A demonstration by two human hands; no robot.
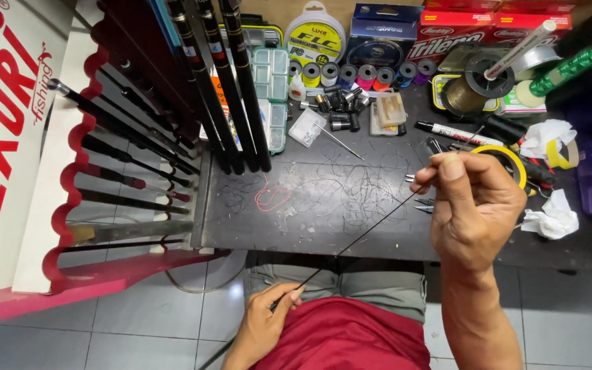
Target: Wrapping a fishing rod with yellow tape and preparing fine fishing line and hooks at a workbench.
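A thin black rod section (351, 241) is held at both ends above the edge of a dark workbench (351, 226). The right hand (474, 209) is closed at the rod's upper end, thumb and forefinger pinched on its tip. The left hand (263, 322) is closed around the lower end, near the lap and a red garment (344, 339). The rod is tilted, running diagonally between the two hands. A loop of red line (272, 197) is seen on the bench, with a white marker (457, 133) and a roll of yellow tape (512, 163) just beyond the right hand. Dark fishing rods (224, 89) are stood in a red rack (77, 171) at left.
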